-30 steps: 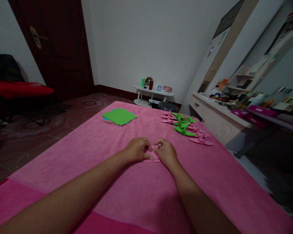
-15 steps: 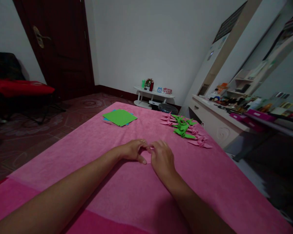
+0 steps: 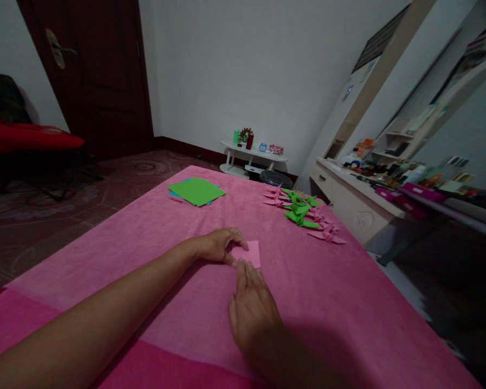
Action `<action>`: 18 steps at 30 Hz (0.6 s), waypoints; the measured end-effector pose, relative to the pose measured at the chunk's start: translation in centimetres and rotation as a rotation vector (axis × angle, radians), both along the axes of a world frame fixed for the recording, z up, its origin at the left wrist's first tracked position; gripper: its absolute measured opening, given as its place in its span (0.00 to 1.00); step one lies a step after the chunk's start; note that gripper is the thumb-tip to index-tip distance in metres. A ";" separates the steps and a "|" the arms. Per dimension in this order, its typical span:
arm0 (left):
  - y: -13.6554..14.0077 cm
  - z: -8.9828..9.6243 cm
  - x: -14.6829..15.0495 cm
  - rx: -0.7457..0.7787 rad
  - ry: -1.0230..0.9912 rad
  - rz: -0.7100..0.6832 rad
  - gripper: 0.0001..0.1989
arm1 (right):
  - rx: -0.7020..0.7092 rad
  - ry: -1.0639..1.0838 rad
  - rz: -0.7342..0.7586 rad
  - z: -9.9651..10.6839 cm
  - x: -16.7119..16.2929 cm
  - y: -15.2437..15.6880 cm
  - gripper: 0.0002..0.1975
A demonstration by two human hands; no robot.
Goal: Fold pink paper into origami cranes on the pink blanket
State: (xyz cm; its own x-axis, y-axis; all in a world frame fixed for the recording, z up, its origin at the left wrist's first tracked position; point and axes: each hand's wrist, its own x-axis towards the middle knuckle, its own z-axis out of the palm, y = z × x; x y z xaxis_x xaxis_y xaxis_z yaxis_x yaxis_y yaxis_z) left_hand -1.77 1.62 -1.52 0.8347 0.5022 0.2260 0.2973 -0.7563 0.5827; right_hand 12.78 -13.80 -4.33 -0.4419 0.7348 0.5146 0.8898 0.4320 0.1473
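Two hands (image 3: 221, 246) (image 3: 256, 305) at pink paper (image 3: 252, 252), magenta box label (image 3: 417, 189) apparently illegible

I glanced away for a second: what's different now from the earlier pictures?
The right hand has drawn back toward the person, its fingertips going from the right side of the pink paper to its near edge, which bares more of the sheet. The left hand stays at the paper's left. The green-topped stack and folded birds lie unchanged.

Left grip (image 3: 219, 246) arched, right grip (image 3: 256, 309) palm-down, fingers (image 3: 250, 276) together
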 end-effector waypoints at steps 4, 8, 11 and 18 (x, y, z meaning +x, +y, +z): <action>-0.1 0.1 -0.1 -0.047 0.007 0.033 0.25 | 0.170 -0.028 0.052 0.3 2.3 -0.6 0.20; -0.2 0.3 -0.2 -0.067 0.021 0.064 0.26 | 0.114 -0.037 -0.014 1.0 3.9 -0.6 0.22; -0.8 0.3 0.6 -0.035 0.058 0.139 0.25 | 0.139 -0.054 -0.028 1.4 4.3 -0.3 0.20; -1.7 0.4 2.6 0.110 0.146 0.362 0.25 | -0.032 -0.067 -0.090 2.1 3.7 0.3 0.19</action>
